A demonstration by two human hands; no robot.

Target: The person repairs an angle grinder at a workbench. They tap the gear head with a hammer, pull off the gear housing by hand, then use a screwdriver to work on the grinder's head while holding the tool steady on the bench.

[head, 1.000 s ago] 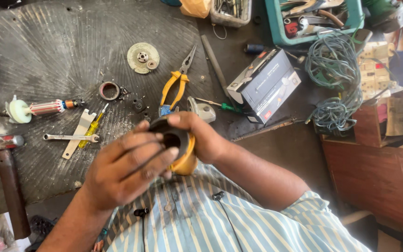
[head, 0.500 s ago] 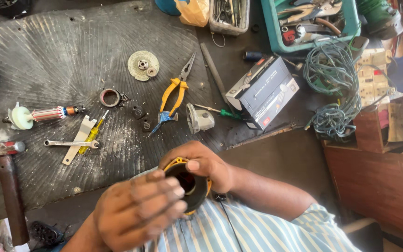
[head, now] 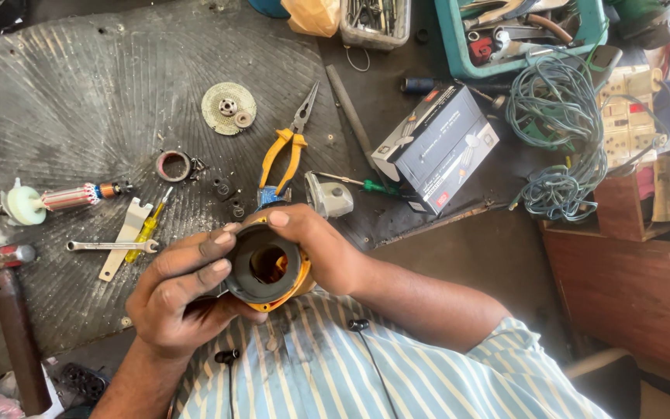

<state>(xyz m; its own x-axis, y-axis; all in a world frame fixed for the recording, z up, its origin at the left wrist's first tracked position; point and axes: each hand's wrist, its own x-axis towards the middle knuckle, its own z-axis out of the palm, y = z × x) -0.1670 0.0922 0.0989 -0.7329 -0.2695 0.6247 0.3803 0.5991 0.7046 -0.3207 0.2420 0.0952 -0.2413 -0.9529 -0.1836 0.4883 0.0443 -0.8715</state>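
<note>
Raised again from my lap, both my left hand [head: 184,299] and right hand [head: 316,244] clasp the yellow motor housing [head: 267,268] above my striped shirt [head: 366,368], its black-rimmed round opening facing me.

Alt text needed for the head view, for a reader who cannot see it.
Both hands, left hand and right hand, hold a yellow and black motor housing open end up, above a dark mat strewn with orange-handled pliers, a spanner and a grey box.
</note>
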